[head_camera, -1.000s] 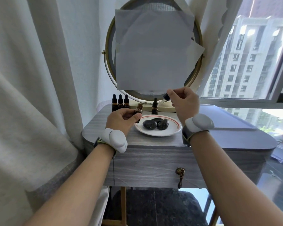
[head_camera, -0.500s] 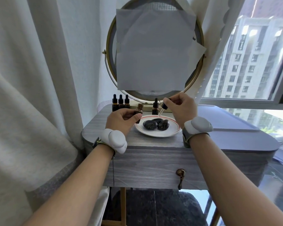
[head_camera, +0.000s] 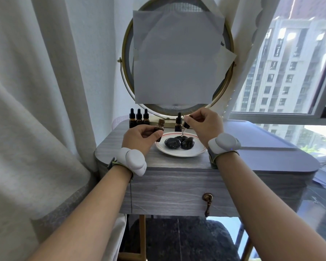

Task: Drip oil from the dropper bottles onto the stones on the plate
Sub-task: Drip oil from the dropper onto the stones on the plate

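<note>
Three dark glossy stones point(head_camera: 179, 143) lie on a white plate with a red rim line point(head_camera: 181, 153) on the grey dressing table. My left hand point(head_camera: 139, 137) grips an uncapped brown dropper bottle point(head_camera: 159, 129) upright, just left of the plate. My right hand point(head_camera: 205, 123) pinches the black dropper cap point(head_camera: 186, 125). Its glass pipette point(head_camera: 183, 133) points down, with the tip just over the rear stone.
Three capped dropper bottles point(head_camera: 139, 118) stand at the back left, and one more point(head_camera: 178, 121) behind the plate. A round mirror covered with paper point(head_camera: 177, 57) rises behind them. A curtain hangs at the left, a window at the right. A drawer knob point(head_camera: 207, 197) sits below.
My right hand has moved down and left, bringing the dropper from above the plate's far edge down to the stones. My left hand with the bottle has stayed put.
</note>
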